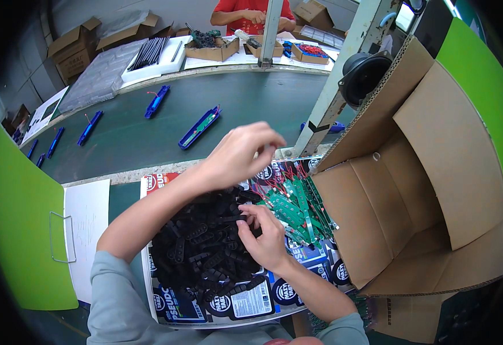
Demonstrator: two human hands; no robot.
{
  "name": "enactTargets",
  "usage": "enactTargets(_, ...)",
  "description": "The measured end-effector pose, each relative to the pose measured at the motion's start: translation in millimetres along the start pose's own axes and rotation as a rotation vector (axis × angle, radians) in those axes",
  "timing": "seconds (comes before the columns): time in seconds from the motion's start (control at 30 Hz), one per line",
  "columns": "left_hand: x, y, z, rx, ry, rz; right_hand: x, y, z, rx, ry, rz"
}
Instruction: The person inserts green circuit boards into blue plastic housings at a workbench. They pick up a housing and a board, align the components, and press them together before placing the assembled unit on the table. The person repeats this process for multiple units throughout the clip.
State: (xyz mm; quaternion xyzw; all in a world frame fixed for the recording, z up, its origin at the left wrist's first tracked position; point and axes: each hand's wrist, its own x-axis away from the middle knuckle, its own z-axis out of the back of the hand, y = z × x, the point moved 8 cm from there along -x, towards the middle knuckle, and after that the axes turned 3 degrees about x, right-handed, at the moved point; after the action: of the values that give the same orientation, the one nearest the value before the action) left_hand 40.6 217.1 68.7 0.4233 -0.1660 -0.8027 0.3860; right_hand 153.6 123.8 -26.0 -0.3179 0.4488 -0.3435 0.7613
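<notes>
The right hand [267,240] pinches a bumpy black strip [231,219] over the heap of black strips [191,250]. The left hand [243,152] is curled farther away (I can't tell if it holds anything). A loose pinch could drop the strip into the heap.

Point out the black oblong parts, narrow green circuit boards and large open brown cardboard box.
Black oblong parts [205,247], head view: pile's middle.
Narrow green circuit boards [300,202], head view: heap's middle.
Large open brown cardboard box [455,146], head view: right-hand flap.
</notes>
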Motion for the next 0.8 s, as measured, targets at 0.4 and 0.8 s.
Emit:
enactTargets(0.4,-125,-141,-90,-0.160,0.038,0.289,-1,11,-3,-0.075,0.035,-0.021)
enactTargets(0.8,-155,-258,-181,-0.142,-0.136,0.145,2,5,-11,-0.067,-0.059,0.079)
